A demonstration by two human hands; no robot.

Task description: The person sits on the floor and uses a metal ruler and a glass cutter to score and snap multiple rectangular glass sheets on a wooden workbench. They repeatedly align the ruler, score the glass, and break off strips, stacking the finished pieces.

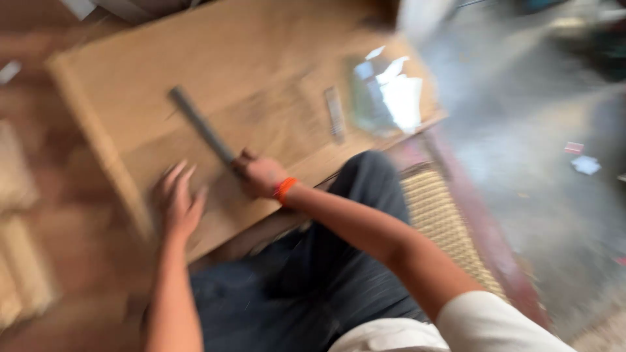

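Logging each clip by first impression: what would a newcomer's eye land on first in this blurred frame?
Most striking is the right hand, orange band at the wrist, gripping a long grey bar that lies diagonally across the wooden board at centre. The left hand rests flat, fingers spread, on the board's near edge. At the board's far right corner, a shiny clear sheet catches the light.

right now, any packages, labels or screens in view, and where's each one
Clear plastic packet: far right end of the wooden board, crumpled, shiny, with white patches; too blurred to tell more.
Small pink and white scraps: on the grey floor at right, flat; possibly labels or cards.
No screens or signs visible.
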